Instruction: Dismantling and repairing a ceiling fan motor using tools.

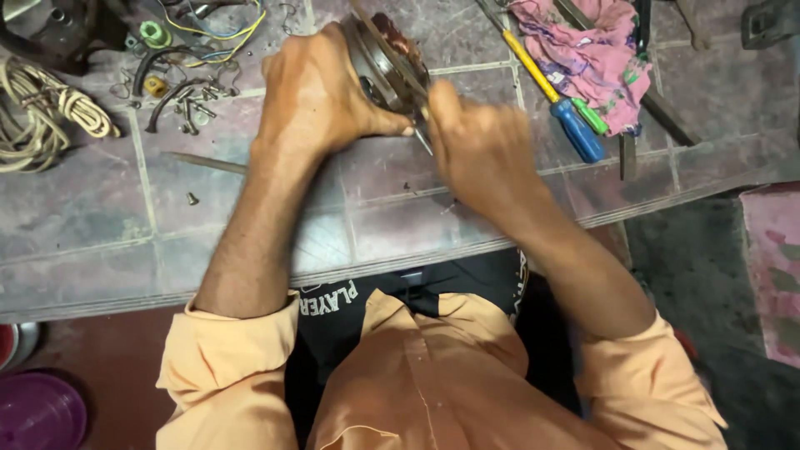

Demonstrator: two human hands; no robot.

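At the middle of the tiled bench (250,225), which fills the upper part of the view from 9 to 3 o'clock, both bare forearms reach forward out of rolled orange sleeves (233,358). The bench top is grey-purple tile with pale joints, dusty and scuffed. Below its front edge a dark reddish floor (108,358) shows at 8 o'clock, with a purple bowl (37,412) at the corner, and a patterned pink mat (775,267) lies at 3 o'clock.

The left hand (312,92) is wrapped firmly around a round metal motor part (387,62) at 12 o'clock, tilted on edge, with copper-coloured windings showing at its far side. The right hand (479,146) is clenched around a thin metal tool (422,137) whose tip meets the part's lower rim. By my reading, the part is already stripped out of whatever housed it and the prying is mid-way: loose screws (193,108) lie at 10 o'clock, nothing looks refitted.

A pink rag (583,50) sits at 1 o'clock, with a yellow-shafted screwdriver with a blue handle (567,117) just beside it. A coil of pale cord (42,108) rests at 9 o'clock, yellow wires (225,29) at 11 o'clock, and a single screw (192,198) lies apart nearer the front edge.
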